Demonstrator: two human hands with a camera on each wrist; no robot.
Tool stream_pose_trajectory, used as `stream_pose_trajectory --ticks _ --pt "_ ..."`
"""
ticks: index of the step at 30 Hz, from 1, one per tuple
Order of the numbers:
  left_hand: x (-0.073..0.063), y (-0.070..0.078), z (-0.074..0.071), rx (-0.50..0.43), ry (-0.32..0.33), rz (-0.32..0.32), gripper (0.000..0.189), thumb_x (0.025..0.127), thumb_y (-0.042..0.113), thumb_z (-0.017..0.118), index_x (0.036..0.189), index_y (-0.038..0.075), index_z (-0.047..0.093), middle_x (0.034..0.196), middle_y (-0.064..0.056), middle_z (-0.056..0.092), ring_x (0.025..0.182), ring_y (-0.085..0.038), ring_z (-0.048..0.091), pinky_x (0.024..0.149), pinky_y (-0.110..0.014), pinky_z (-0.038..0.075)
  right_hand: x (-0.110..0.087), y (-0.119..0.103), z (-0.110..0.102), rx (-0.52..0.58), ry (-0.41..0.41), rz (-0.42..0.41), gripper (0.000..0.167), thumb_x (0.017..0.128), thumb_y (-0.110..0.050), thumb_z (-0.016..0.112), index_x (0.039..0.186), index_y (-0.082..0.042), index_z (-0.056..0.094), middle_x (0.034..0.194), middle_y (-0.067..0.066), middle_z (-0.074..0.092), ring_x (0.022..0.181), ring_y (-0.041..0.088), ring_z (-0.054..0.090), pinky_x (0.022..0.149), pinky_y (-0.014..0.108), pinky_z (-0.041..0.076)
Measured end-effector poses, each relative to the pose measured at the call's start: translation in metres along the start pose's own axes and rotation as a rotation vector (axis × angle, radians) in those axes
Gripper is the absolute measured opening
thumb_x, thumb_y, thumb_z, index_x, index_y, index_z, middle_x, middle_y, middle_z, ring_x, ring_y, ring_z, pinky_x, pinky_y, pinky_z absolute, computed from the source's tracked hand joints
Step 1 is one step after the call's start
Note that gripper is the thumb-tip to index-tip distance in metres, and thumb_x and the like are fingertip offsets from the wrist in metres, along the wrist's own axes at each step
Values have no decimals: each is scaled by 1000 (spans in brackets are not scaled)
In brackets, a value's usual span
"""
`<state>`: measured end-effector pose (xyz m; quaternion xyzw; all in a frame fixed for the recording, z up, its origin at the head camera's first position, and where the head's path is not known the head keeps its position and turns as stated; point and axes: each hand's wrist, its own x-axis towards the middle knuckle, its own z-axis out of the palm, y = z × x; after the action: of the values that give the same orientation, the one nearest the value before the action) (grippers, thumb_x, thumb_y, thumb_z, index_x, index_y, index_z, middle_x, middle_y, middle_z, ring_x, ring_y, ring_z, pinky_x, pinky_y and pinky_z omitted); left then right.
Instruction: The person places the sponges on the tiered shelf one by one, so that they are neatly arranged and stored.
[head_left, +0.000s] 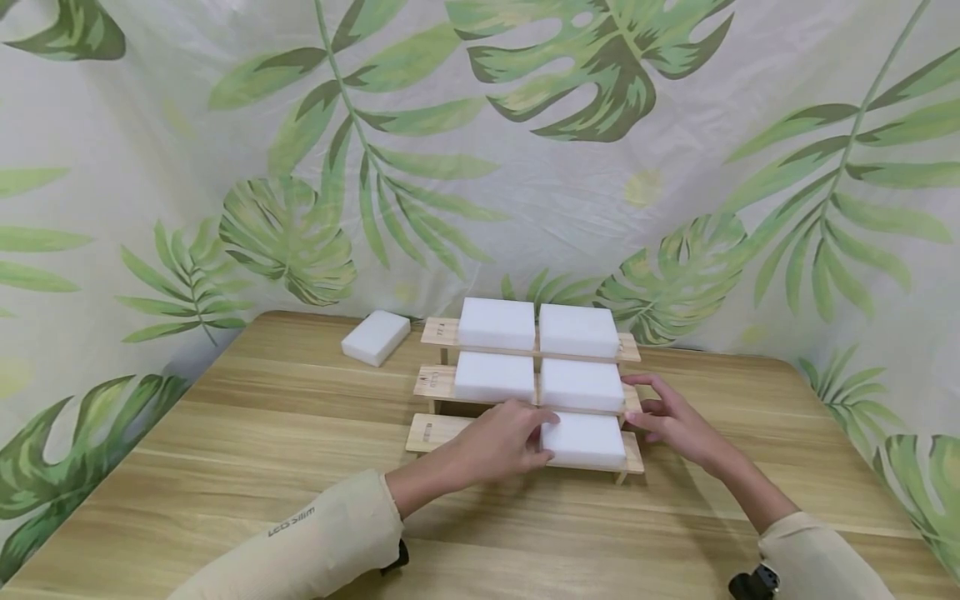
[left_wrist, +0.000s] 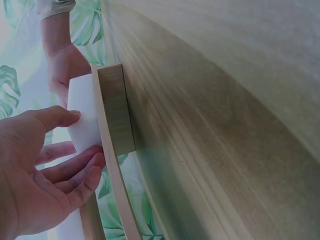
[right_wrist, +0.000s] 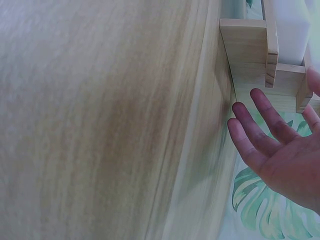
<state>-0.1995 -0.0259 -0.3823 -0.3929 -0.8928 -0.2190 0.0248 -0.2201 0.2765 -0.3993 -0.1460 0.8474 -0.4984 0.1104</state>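
A white foam block (head_left: 583, 439) lies at the right on the lowest shelf of a three-tier wooden stand (head_left: 442, 429). My left hand (head_left: 498, 442) holds this block at its left end, thumb at the front; the left wrist view shows the thumb on the white block (left_wrist: 84, 107) and the other fingers at its end. At the stand's right end is my right hand (head_left: 678, 421), its fingertips beside the middle shelf. In the right wrist view several fingers (right_wrist: 272, 117) of that hand stretch out with nothing between them.
Two foam blocks sit side by side on the top shelf (head_left: 440, 331) and two on the middle shelf (head_left: 433, 381). Another foam block (head_left: 377, 337) lies on the wooden table (head_left: 247, 433), left of the stand. A leaf-patterned cloth (head_left: 420, 167) hangs behind the table.
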Motion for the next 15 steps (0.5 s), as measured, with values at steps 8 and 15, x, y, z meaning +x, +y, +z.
stream_pose_trajectory --ticks 8,15 --pt "-14 -1 -19 -89 82 -14 35 92 21 79 122 4 72 91 -5 72 78 -12 62 67 -20 51 0 0 0 0 -2 2 60 105 -17 59 156 -5 31 123 28 66 115 39 65 85 46 56" --pt "-37 -18 -63 -243 230 -27 23 93 10 76 112 -3 72 80 1 67 72 -6 59 68 -23 56 -1 -2 1 4 1 5 60 105 -16 59 156 -5 30 124 28 66 115 38 65 84 44 56"
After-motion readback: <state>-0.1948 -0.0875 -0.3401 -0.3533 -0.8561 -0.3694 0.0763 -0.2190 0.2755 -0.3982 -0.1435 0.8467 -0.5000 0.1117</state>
